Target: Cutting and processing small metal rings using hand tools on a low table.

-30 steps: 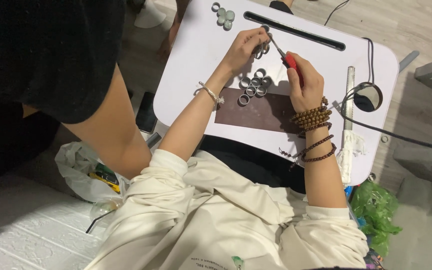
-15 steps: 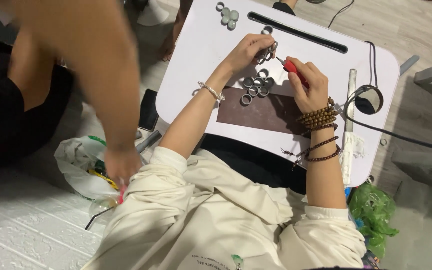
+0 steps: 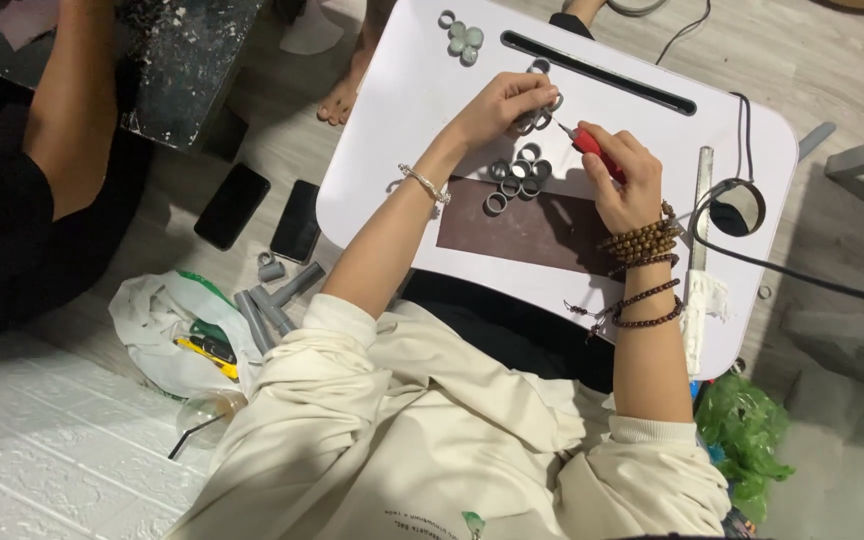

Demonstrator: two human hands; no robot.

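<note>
On the white worktop, head view: left hand pinches a small grey ring near the far edge, grip closed on it; right hand holds a red-handled tool, grip wrapped round the handle, tip just beside the ring; cluster of grey rings lies between the hands, at the edge of a brown mat; another person's arm at far left, well apart.

Even indoor light, soft shadows, white lap table bright, focus sharp.
</note>
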